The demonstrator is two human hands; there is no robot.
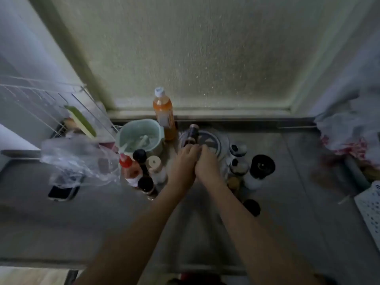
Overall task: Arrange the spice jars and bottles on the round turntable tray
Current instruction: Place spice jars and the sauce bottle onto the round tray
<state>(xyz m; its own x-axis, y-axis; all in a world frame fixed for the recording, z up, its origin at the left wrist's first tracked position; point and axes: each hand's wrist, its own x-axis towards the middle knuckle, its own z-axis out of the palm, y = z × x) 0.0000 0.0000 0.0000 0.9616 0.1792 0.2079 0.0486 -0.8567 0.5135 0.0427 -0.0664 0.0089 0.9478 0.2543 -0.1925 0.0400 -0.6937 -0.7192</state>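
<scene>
The round turntable tray [213, 140] lies on the grey counter below the window. A dark bottle [192, 134] stands on its left part. My left hand [183, 163] is closed around the base of this bottle. My right hand [206, 166] presses against the left one at the tray's near rim; what it holds is hidden. Left of my hands stand a red-capped sauce bottle [129, 169], a black-capped bottle [140, 156], a white shaker [155, 165] and a dark-lidded jar [146, 185]. On the right stand two silver-topped jars [238, 149] [238, 166] and a black-lidded jar [262, 166].
A tall orange bottle [164, 114] stands by the window sill beside a pale green bowl [139, 136]. A clear plastic bag [78, 159] and a phone [62, 192] lie at the left, under a wire rack [41, 99]. A white basket [370, 206] sits at the right edge.
</scene>
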